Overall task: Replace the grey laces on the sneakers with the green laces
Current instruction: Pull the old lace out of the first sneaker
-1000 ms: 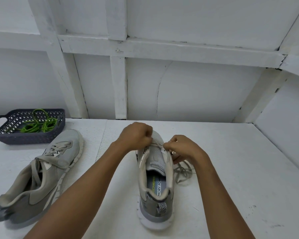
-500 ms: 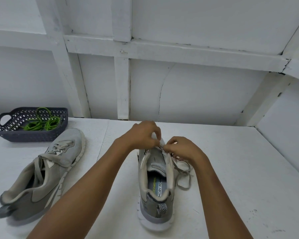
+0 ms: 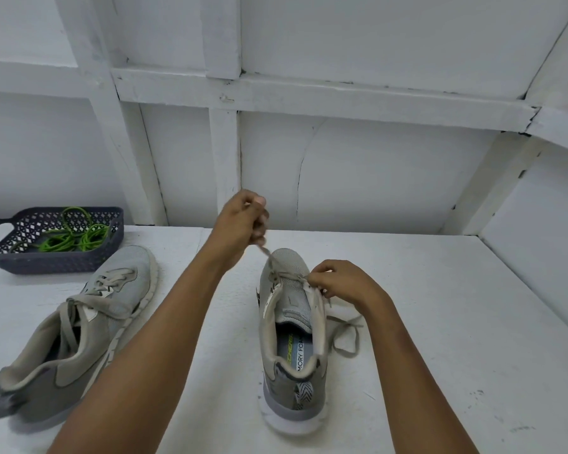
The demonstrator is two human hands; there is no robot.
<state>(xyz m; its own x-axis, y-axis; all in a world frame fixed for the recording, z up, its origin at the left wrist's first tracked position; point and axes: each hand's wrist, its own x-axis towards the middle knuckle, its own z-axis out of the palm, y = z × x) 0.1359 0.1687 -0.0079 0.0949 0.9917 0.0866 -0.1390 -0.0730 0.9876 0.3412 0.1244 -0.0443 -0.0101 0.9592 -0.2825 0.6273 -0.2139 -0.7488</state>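
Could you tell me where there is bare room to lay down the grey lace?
Bare table right of the upright sneaker, past the loose grey lace, out to the wall. Crowded on the left: basket, tipped sneaker.

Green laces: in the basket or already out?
In. The green laces lie in a loose bundle inside the dark perforated basket on the table.
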